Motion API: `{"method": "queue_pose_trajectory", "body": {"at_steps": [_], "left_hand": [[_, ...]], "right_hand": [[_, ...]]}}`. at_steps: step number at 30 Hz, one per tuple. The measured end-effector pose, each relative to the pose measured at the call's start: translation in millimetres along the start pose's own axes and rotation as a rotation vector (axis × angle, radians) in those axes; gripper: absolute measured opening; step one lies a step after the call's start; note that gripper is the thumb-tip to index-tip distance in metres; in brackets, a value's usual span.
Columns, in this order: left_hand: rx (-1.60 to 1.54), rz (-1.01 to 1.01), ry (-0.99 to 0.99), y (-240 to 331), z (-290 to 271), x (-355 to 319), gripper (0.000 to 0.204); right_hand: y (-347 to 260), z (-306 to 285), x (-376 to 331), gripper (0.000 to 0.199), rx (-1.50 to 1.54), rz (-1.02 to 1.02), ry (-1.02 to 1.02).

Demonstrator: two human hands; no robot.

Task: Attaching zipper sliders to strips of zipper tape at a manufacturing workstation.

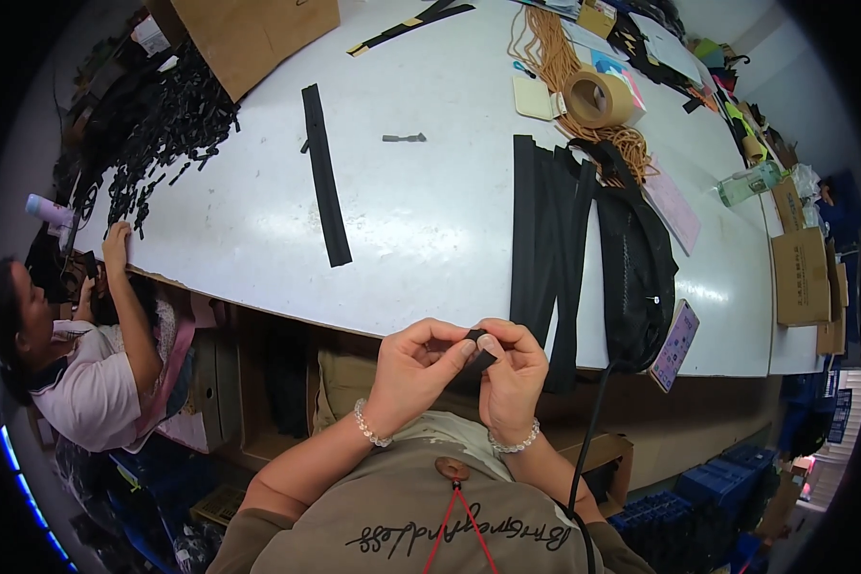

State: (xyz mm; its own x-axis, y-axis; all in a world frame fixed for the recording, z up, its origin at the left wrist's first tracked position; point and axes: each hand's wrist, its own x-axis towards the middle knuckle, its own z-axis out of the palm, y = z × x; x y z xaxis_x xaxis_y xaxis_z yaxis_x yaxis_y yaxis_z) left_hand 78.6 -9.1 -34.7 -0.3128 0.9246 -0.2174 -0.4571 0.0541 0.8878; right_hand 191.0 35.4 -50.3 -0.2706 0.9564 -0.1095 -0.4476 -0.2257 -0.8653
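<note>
My left hand (419,368) and my right hand (513,368) meet just below the near edge of the white table (430,220). Together they pinch a small black strip piece (478,360) between thumbs and fingertips. Each wrist wears a clear bead bracelet. Just beyond my right hand, a bundle of long black strips (543,239) hangs over the table edge. A single black strip (324,174) lies flat on the table further left.
A black fabric bundle (636,258) lies right of the strips, with a tape roll (599,98) and orange cord (557,57) behind. A heap of small black pieces (167,134) and a cardboard box (253,33) sit far left. A seated person's hand (117,239) rests on the table's left edge.
</note>
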Motion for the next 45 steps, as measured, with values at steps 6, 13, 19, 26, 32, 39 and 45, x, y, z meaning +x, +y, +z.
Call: {"method": "queue_pose_trajectory", "body": {"at_steps": [6,13,19,26,32,39,45], "left_hand": [[0.081,-0.02,-0.007,-4,-6,-1,0.008],[0.026,-0.032,0.047,-3,-2,1,0.01],[0.072,-0.08,0.021,-1,-3,2,0.006],[0.102,-0.085,-0.015,4,-10,3,0.006],[0.091,-0.042,-0.006,-6,-10,1,0.009],[0.166,0.119,0.041,-16,-4,0,0.011],[0.366,0.333,0.023,-23,-6,3,0.011]], "right_hand": [[4,4,-2,0.014,-0.071,-0.076,0.02],[4,4,-2,0.013,0.028,0.071,0.087],[8,5,-3,0.013,0.011,-0.026,0.047],[-4,6,0,0.016,-0.075,0.03,-0.048],[-1,6,-4,0.017,-0.038,-0.019,-0.031],[5,7,-5,0.016,0.017,-0.013,0.057],[5,3,-4,0.015,0.133,0.124,0.087]]}}
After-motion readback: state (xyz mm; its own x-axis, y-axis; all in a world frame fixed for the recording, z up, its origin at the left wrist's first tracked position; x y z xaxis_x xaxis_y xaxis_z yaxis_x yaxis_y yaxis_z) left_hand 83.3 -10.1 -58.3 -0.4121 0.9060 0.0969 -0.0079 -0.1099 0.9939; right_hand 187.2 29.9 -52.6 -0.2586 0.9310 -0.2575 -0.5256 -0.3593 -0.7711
